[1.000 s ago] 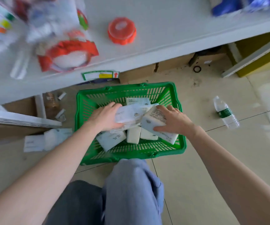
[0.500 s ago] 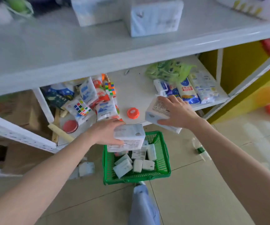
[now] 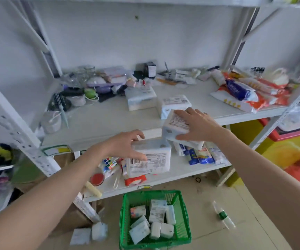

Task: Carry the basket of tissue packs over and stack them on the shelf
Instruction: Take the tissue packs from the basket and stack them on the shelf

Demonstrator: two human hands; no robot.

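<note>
two hands [image 3: 125, 147] [image 3: 197, 126], two packs [image 3: 150, 159] [image 3: 179, 128] held

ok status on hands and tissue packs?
Left hand grips one tissue pack, right hand grips another. Both short of upper shelf. More in basket. Path clear.

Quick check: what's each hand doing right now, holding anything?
Left hand: grips a tissue pack, fingers curled over its top.
Right hand: grips a second tissue pack, raised toward the shelf.
</note>
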